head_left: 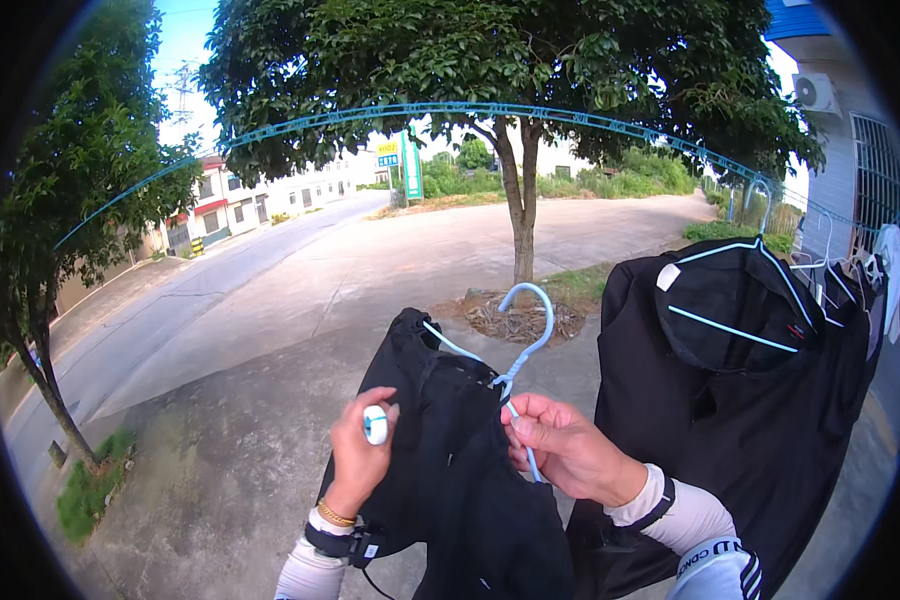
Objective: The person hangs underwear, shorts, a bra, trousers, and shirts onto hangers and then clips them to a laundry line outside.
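My right hand (568,448) grips the neck of a light blue wire hanger (526,318) that sits inside a black garment (465,470). My left hand (358,448) pinches the garment's left shoulder, and a small white round object with a blue mark (375,424) shows at its fingers. The hanger's hook points up, free of the blue clothesline (450,108) arching overhead. A second black garment (745,400) hangs on another blue hanger (760,262) from the line at the right.
A tree trunk (522,210) stands just behind the line, with dry leaves at its base. More hangers and clothes (865,275) crowd the far right beside a building wall. Concrete ground and a road stretch away to the left.
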The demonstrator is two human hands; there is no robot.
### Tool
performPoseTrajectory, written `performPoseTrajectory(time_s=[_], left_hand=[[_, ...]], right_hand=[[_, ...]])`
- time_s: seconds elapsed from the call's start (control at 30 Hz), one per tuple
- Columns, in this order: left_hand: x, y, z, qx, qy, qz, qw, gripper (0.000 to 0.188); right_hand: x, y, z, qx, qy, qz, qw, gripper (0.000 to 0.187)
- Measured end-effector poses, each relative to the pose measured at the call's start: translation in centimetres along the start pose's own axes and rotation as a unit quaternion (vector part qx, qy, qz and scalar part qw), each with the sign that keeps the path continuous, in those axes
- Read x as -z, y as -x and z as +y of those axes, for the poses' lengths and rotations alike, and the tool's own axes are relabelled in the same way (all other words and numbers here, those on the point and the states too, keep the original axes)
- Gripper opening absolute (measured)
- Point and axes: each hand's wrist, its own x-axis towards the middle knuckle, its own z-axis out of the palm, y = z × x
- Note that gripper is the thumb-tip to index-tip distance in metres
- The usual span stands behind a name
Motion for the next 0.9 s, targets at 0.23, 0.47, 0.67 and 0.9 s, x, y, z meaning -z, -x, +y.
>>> performPoseTrajectory(time_s=[0.23, 0.47, 0.67, 0.9], left_hand=[[7.4, -20.6, 11.8, -0.271, -0.165, 0.186, 0.93, 0.029], [3.0, -28.5, 10.7, -0.114, -0.174, -0.007, 0.978, 0.042], [1.3, -28.1, 9.8, -0.031, -0.111, 0.002, 0.993, 0.038], [0.5, -27.8, 9.4, 0.061, -0.003, -0.043, 0.997, 0.027]], right_hand=[[-2.2, -1.7, -3.7, 0.048, 0.027, -0.004, 0.998, 0.013], [-1.2, -3.5, -4.5, 0.124, 0.037, 0.006, 0.992, 0.015], [-1.3, -6.3, -6.7, 0.177, 0.043, -0.003, 0.983, 0.013], [-2.5, -12.1, -7.1, 0.198, 0.063, -0.025, 0.978, 0.012]])
